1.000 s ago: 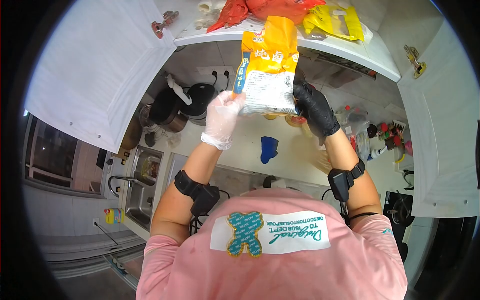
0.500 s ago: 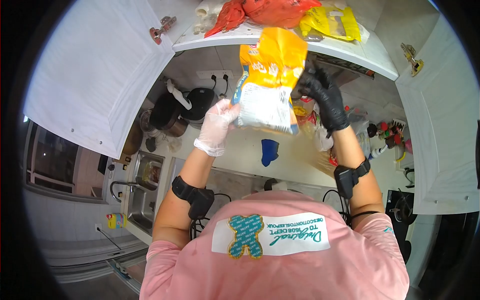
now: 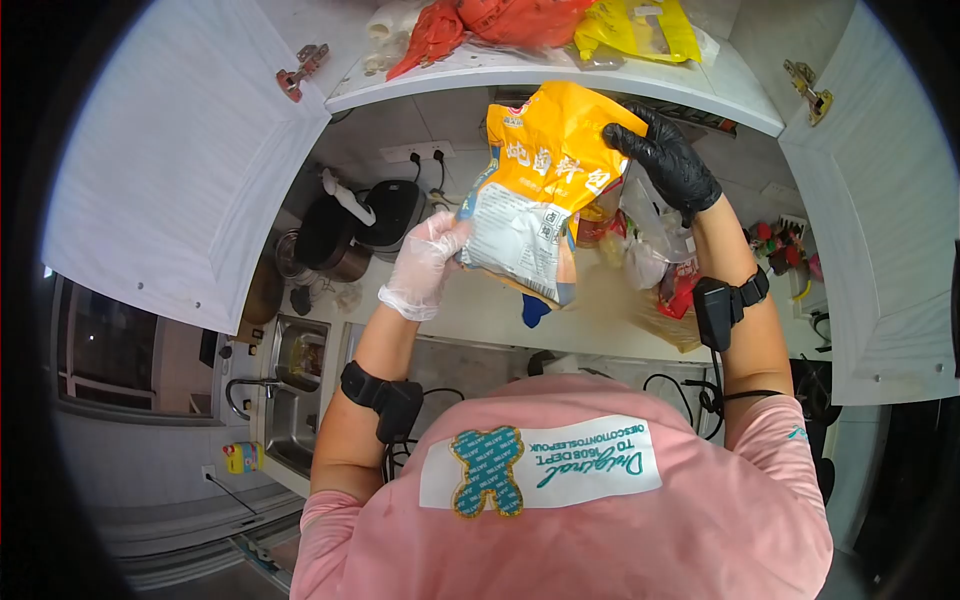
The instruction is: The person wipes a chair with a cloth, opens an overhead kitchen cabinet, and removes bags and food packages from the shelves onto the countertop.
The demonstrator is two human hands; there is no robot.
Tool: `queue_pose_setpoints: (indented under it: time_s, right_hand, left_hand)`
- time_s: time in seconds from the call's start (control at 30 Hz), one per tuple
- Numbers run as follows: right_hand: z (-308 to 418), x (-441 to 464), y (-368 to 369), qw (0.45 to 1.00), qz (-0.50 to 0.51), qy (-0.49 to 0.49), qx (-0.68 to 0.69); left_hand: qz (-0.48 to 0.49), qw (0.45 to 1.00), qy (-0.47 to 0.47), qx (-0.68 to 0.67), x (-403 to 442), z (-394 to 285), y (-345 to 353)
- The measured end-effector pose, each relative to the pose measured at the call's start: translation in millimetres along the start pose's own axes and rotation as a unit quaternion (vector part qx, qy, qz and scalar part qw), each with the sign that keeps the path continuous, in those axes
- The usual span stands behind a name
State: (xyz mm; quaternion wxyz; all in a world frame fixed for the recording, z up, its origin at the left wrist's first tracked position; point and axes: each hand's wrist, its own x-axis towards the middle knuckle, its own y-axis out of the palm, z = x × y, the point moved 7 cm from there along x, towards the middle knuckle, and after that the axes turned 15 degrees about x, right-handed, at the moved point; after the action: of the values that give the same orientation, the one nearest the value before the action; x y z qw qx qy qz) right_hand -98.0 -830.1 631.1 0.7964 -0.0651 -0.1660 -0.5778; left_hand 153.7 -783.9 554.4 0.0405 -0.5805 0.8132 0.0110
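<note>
Above the counter (image 3: 590,325), your left hand (image 3: 425,262) and right hand (image 3: 668,160) pinch closed on opposite edges of the orange packet (image 3: 545,190), which carries white Chinese characters; your shirt (image 3: 600,530) reads "Original".

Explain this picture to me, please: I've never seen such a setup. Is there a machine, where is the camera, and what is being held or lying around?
There is no robot here: the arms belong to a person, and the camera is worn on that person's head, looking forward and down over their pink shirt. A black device is strapped to each forearm; its purpose isn't visible.

The left hand, in a whitish glove, grips the lower left side of an orange bag. The right hand, in a black glove, grips its upper right corner.

Below the bag is a counter bearing a blue item, partly hidden, with plastic bags to the right. The sink is at left. Above, red bags and a yellow one lie on a shelf.
</note>
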Motion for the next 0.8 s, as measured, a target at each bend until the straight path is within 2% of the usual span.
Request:
queue_pose_setpoints:
  time_s: [0.03, 0.07, 0.13, 0.2, 0.37, 0.43, 0.5, 0.57, 0.6, 0.67, 0.8]
  right_hand:
    - [7, -1, 0, 0.997, 0.005, -0.038, -0.062]
    - [11, -1, -1, 0.997, 0.005, -0.038, -0.061]
    - [28, -5, 1, 0.97, -0.01, -0.135, -0.202]
    - [21, -3, -6, 0.977, -0.029, -0.125, -0.172]
    - [7, -2, -32, 0.98, -0.124, -0.098, -0.12]
    - [16, -11, -26, 0.981, -0.138, -0.115, -0.072]
    - [-20, -17, -27, 0.982, -0.13, 0.093, 0.1]
    - [-25, -27, 6, 0.979, -0.103, 0.151, 0.091]
    - [-31, -32, 16, 0.976, -0.093, 0.174, 0.09]
    - [-39, -38, 25, 0.973, -0.085, 0.196, 0.09]
    - [-42, -39, 24, 0.979, -0.088, 0.138, 0.123]
  left_hand:
    - [0.001, 1.0, 0.0, 0.0, 0, 1, 0]
    - [-0.012, 0.999, 0.017, 0.026, 1, 0, -3]
    - [-0.023, 0.998, 0.031, 0.054, 2, 2, -7]
    - [-0.043, 0.982, 0.076, 0.167, 6, -1, -6]
    - [-0.044, 0.991, 0.071, 0.108, 8, -7, 3]
    - [-0.047, 0.994, 0.059, 0.079, 8, -5, 1]
    - [-0.046, 0.999, 0.015, -0.006, 8, 0, 0]
    - [-0.035, 0.998, 0.019, -0.042, 10, 4, 5]
    - [-0.023, 0.996, 0.023, -0.078, 11, 8, 8]
    - [-0.022, 0.998, 0.007, -0.065, 14, 19, 8]
    - [-0.032, 0.999, 0.006, -0.01, 11, 15, 5]
